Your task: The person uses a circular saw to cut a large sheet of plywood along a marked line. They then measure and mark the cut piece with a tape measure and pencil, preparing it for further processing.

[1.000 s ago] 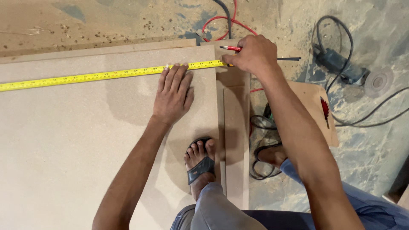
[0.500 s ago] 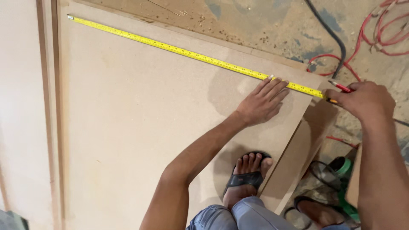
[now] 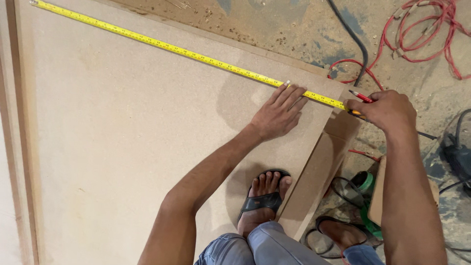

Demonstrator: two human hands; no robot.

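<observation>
The right hand (image 3: 387,110) is closing around the tape's case and a red pencil (image 3: 360,96), pulling taut the long yellow measuring tape (image 3: 196,55). The left hand (image 3: 278,114) is lying open, fingers pinning the tape flat against the large pale fibreboard sheet (image 3: 122,147), which a sandalled foot (image 3: 262,203) is steadying.

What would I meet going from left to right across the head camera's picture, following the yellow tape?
Hooked end of the yellow tape measure → large pale fibreboard sheet → left hand flat on the board → red pencil → right hand → red cable on the dusty floor.
</observation>
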